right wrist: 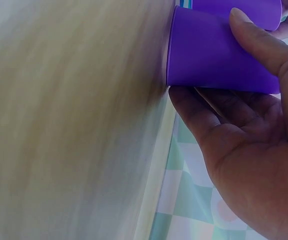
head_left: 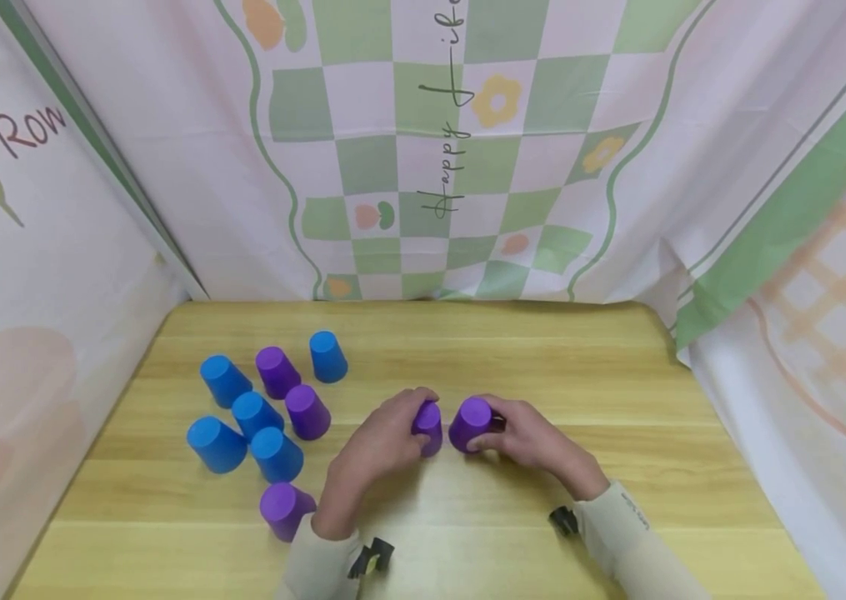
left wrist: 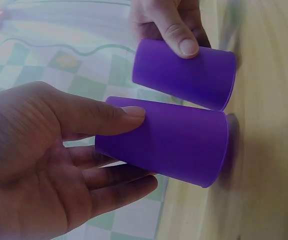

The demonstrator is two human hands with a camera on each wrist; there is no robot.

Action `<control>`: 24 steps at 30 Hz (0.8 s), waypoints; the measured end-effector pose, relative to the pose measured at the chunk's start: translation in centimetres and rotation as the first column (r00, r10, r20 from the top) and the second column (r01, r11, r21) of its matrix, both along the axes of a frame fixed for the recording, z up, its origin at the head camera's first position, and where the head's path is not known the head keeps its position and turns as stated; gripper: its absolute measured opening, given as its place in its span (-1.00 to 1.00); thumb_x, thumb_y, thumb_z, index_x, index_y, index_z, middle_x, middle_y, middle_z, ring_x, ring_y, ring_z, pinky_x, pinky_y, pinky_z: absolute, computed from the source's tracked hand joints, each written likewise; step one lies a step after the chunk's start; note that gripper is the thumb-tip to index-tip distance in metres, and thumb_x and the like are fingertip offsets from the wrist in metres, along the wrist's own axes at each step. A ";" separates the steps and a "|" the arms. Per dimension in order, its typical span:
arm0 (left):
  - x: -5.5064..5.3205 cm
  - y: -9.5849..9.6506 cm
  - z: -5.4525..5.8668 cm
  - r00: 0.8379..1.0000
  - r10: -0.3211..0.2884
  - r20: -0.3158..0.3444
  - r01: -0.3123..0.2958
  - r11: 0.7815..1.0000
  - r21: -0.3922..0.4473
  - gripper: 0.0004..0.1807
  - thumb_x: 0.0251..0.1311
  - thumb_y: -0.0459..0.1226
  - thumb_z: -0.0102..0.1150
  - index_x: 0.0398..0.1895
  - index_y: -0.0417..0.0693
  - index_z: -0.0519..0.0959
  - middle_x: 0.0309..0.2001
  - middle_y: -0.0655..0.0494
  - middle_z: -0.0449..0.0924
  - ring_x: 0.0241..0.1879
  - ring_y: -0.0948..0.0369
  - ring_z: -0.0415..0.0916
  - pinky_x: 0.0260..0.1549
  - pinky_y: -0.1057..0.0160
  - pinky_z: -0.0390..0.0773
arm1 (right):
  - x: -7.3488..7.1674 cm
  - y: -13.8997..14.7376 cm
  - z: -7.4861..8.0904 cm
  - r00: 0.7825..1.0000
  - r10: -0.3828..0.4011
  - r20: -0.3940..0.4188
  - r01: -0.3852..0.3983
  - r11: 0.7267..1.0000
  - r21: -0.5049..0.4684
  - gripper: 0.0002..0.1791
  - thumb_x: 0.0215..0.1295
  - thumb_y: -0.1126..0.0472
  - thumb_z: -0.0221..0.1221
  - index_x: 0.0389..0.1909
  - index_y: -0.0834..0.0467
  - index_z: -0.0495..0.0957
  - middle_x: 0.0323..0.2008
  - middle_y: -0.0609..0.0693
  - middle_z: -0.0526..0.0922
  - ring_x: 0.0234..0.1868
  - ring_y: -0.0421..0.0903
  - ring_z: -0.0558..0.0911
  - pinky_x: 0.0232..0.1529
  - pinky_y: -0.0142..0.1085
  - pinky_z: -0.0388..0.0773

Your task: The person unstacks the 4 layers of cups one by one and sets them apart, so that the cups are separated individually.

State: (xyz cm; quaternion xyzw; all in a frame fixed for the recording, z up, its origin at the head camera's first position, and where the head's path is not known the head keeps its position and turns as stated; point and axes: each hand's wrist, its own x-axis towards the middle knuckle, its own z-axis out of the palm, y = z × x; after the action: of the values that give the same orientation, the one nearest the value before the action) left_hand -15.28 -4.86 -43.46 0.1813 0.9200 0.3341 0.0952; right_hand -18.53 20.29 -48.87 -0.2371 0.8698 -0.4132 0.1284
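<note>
My left hand [head_left: 390, 433] grips a purple cup [head_left: 430, 429] by its side, thumb on the near face and fingers behind it. A second purple cup [head_left: 470, 423] is held by my right hand [head_left: 531, 437], its thumb lying along the cup wall in the right wrist view. Both cups stand upside down, narrow closed ends up and wide rims low at the wooden table [head_left: 498, 533]. They are side by side, a narrow gap between them in the head view. In the left wrist view, the left cup [left wrist: 169, 142] partly overlaps the right one [left wrist: 184, 75].
Left of my left hand stands a loose group of upside-down cups, several blue, such as one [head_left: 216, 444], and others purple [head_left: 307, 412]. One purple cup [head_left: 284, 510] is close by my left forearm. Patterned curtains [head_left: 423, 167] border the table at the back and sides.
</note>
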 end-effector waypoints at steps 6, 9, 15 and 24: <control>0.1 -0.6 0.5 0.999 0.051 0.011 -0.050 0.999 -0.011 -0.41 0.15 -0.39 0.20 0.30 0.07 0.40 0.08 0.12 0.53 0.11 0.10 0.49 0.15 0.04 0.53 | 0.0 0.0 -0.1 1.000 -0.003 0.000 0.003 1.000 0.015 -0.59 0.08 -0.05 0.40 -0.02 -0.19 0.57 -0.14 -0.26 0.67 -0.07 -0.23 0.63 0.04 -0.18 0.59; 0.0 -1.0 0.7 0.996 0.092 0.006 -0.092 0.996 -0.001 -0.45 0.20 -0.38 0.18 0.28 0.07 0.40 0.06 0.12 0.52 0.08 0.10 0.48 0.14 0.02 0.54 | 0.0 0.0 -0.1 1.000 0.001 -0.002 -0.001 1.000 0.011 -0.59 0.09 -0.05 0.40 -0.02 -0.19 0.57 -0.14 -0.26 0.67 -0.07 -0.23 0.64 0.04 -0.20 0.60; -0.7 -2.2 1.0 0.982 0.190 -0.013 -0.190 0.981 0.034 -0.42 0.17 -0.42 0.20 0.29 0.03 0.39 0.08 0.05 0.50 0.10 0.07 0.47 0.16 0.00 0.52 | -0.2 0.0 -0.1 1.000 -0.005 0.005 0.005 1.000 0.004 -0.58 0.07 -0.05 0.41 -0.01 -0.20 0.57 -0.14 -0.26 0.67 -0.06 -0.23 0.63 0.07 -0.18 0.58; -0.9 -3.5 1.1 0.954 0.299 0.027 -0.300 0.951 0.072 -0.39 0.24 -0.41 0.16 0.37 0.05 0.32 0.18 0.01 0.46 0.21 0.03 0.43 0.22 -0.04 0.47 | -0.2 0.0 0.0 1.000 -0.014 0.026 0.014 1.000 0.001 -0.55 0.04 -0.05 0.43 -0.01 -0.20 0.57 -0.13 -0.24 0.67 -0.05 -0.21 0.63 0.08 -0.15 0.57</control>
State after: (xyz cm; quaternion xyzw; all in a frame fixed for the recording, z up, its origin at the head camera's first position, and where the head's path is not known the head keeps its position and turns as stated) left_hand -16.19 -8.40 -42.31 0.0406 0.9229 0.3805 0.0437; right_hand -18.71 20.25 -48.84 -0.2257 0.8698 -0.4168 0.1369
